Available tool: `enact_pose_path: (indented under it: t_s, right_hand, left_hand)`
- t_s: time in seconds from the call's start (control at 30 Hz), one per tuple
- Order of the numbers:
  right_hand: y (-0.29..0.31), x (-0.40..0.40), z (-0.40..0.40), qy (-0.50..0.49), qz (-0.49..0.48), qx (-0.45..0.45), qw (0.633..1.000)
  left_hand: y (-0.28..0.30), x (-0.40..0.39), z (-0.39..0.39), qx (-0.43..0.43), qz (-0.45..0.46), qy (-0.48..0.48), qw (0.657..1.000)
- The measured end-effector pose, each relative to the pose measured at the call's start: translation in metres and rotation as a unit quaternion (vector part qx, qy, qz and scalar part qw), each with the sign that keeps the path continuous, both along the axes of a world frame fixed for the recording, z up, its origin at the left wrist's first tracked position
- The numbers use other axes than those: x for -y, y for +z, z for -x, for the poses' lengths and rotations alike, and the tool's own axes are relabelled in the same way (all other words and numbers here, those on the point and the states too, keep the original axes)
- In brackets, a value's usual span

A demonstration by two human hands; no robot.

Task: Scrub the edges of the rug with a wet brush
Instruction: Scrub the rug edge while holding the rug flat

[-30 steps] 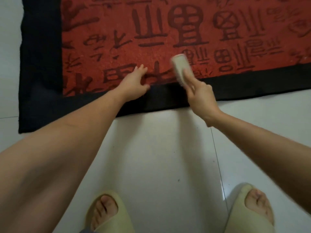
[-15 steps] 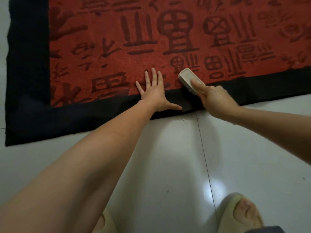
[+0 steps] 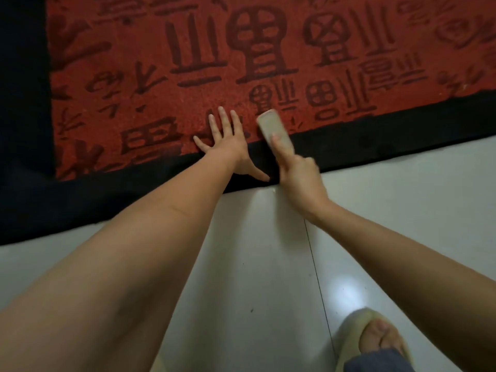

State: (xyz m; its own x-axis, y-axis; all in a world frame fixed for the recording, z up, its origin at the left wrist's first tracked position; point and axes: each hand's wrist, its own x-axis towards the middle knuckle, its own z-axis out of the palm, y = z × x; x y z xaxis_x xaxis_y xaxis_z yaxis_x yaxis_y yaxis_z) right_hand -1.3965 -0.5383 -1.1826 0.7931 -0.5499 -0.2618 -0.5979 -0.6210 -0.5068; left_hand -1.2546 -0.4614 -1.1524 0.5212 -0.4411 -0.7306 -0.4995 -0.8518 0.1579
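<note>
A red rug (image 3: 188, 84) with dark symbols and a black border lies on the white floor. My left hand (image 3: 228, 142) presses flat on it, fingers spread over the red part and thumb stretched along the black border. Just to its right, my right hand (image 3: 298, 170) grips a pale, oblong scrub brush (image 3: 273, 127), index finger laid along its back. The brush sits bristles down across the line where the red field meets the black near border. Its bristles are hidden underneath.
White glossy floor tiles (image 3: 255, 264) fill the near half, with a grout line running toward me. My right foot in a pale slipper (image 3: 370, 339) stands at the lower right. The rug's black corner (image 3: 24, 183) is at the left.
My left hand went from fingertips on the border to flat and spread on the rug. The brush swept right along the border, then back beside the left hand.
</note>
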Motion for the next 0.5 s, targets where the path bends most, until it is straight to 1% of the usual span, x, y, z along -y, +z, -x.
enact_pose_path:
  t_s: [0.03,0.07,0.1,0.13,0.2,0.23,0.27,0.3,0.37,0.4,0.43,0.47,0.5]
  right_hand:
    - [0.000,-0.003,0.001,0.068,0.007,-0.004,0.998]
    - [0.002,0.008,0.006,0.107,0.033,-0.018,0.994]
    - [0.005,0.029,0.014,0.109,0.074,-0.037,0.991]
    - [0.007,0.054,0.021,0.072,0.098,-0.057,0.991]
    - [0.015,0.095,0.032,-0.086,0.093,-0.071,0.989]
    - [0.013,0.098,0.034,-0.136,0.091,-0.062,0.985]
    - [0.009,0.086,0.034,-0.142,0.090,-0.046,0.985]
    - [0.006,0.066,0.030,-0.105,0.078,-0.037,0.991]
    - [0.002,0.024,0.026,0.031,0.035,-0.044,0.998]
    - [0.003,0.014,0.029,0.102,0.031,-0.049,0.993]
    - [0.004,0.018,0.032,0.149,0.053,-0.050,0.986]
    - [0.005,0.035,0.037,0.157,0.096,-0.057,0.981]
    - [0.006,0.060,0.041,0.121,0.124,-0.071,0.982]
  left_hand:
    - [0.000,0.000,0.000,-0.001,-0.004,0.000,1.000]
    - [0.001,0.000,0.000,-0.003,-0.009,-0.003,1.000]
    - [0.001,0.001,0.000,-0.004,-0.012,-0.007,1.000]
    - [0.000,0.000,0.000,-0.004,-0.015,-0.009,1.000]
    - [0.002,0.001,0.000,0.000,-0.019,-0.010,1.000]
    - [0.003,0.002,0.000,-0.001,-0.022,-0.009,1.000]
    - [0.004,0.002,0.000,-0.001,-0.025,-0.009,1.000]
    - [0.005,0.003,0.001,0.002,-0.028,-0.011,1.000]
    - [0.004,0.003,0.002,0.009,-0.031,-0.010,0.999]
    - [0.003,0.003,0.001,0.013,-0.033,-0.010,0.999]
    - [0.003,0.003,0.001,0.014,-0.035,-0.008,0.999]
    - [0.003,0.003,0.001,0.014,-0.037,-0.009,0.999]
    - [0.003,0.004,0.002,0.014,-0.038,-0.011,0.999]
